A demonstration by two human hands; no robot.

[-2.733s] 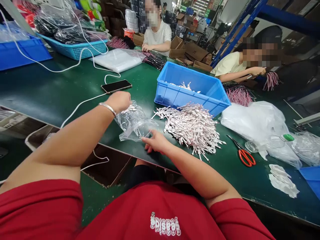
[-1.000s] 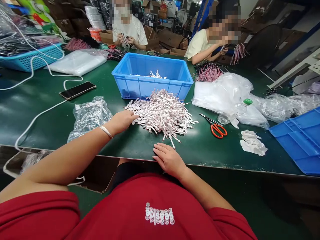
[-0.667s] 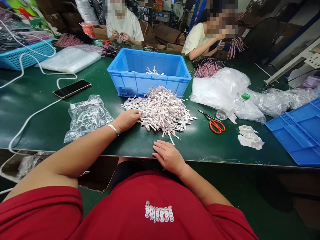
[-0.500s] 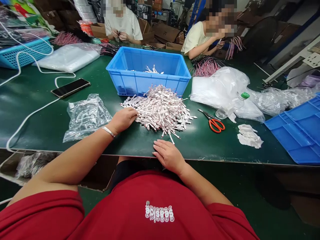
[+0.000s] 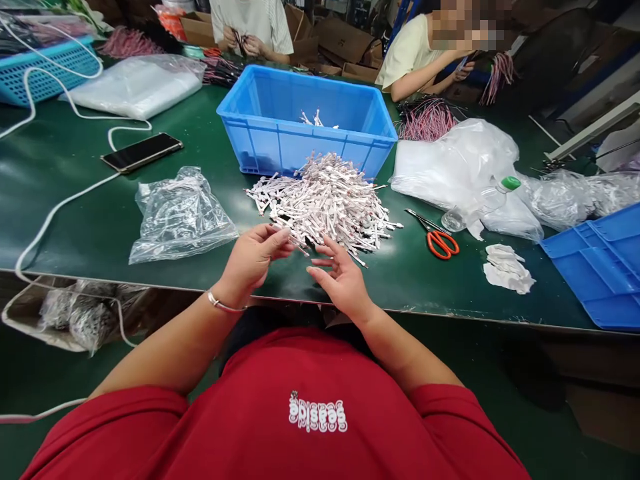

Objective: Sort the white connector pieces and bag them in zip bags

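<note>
A heap of short white cable pieces (image 5: 333,200) with reddish ends lies on the green table, against the front of a blue plastic bin (image 5: 310,143). In front of the heap, my left hand (image 5: 255,257) pinches one short white cable (image 5: 299,248) between thumb and fingers, its free end pointing right. My right hand (image 5: 343,277) is close by on the right, thumb and fingers apart, with nothing seen in it. Its fingertips are near the heap's front edge. More white cables (image 5: 317,120) show inside the bin.
A clear plastic bag (image 5: 183,217) and a phone (image 5: 143,152) lie at left. Orange-handled scissors (image 5: 440,241), crumpled tissue (image 5: 509,268), a clear bottle with green cap (image 5: 493,200) and a tilted blue crate (image 5: 600,267) are at right. Two people sit across the table.
My left hand has drawn back from the heap's left side toward me and right, now with a cable. My right hand has lifted off the table edge and its fingers have spread.
</note>
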